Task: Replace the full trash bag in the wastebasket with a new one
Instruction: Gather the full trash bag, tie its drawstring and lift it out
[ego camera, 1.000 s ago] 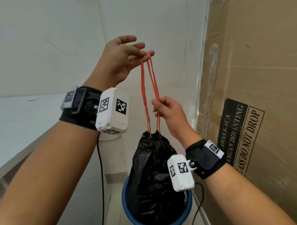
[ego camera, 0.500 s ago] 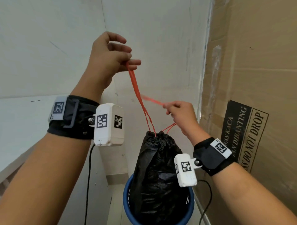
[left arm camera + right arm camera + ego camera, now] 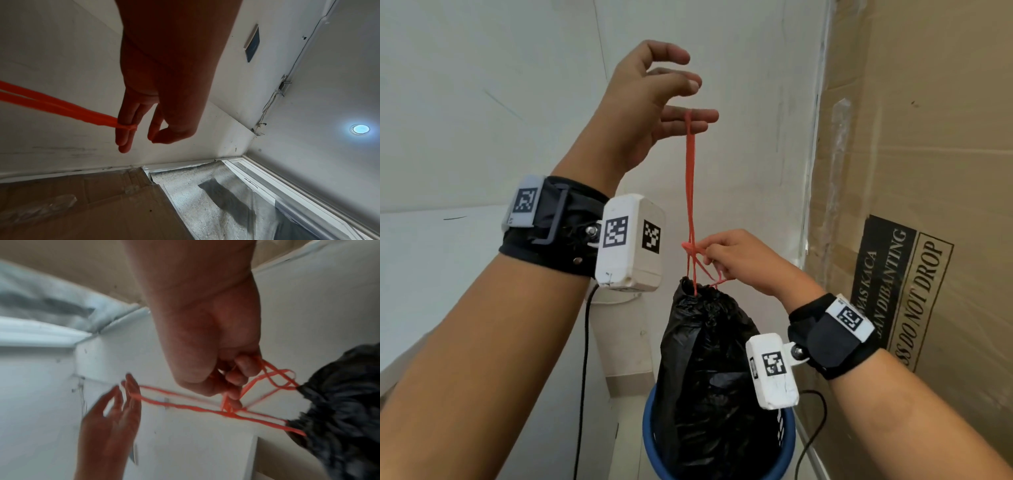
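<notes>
Head view: full black trash bag [image 3: 709,370] is sitting upright in the blue wastebasket [image 3: 650,442], neck cinched, orange drawstring [image 3: 690,185] running straight up from it.
Left hand [image 3: 643,113]: raised high, fingers nearly straight; the string's top loop is hanging over two of them (hooked, not clenched).
Right hand [image 3: 739,260]: low, just above the bag's neck, fingertips pinching the strands where they are crossing into a knot [image 3: 688,247].
Hands: well apart, one above the other along the string.
Key relation: string's long axis is running vertical; bag lying directly below both hands, right hand nearer.
Judgement: knot is being tied; bag not yet lifted out.
Beside: cardboard box [image 3: 914,171] at right.
</notes>
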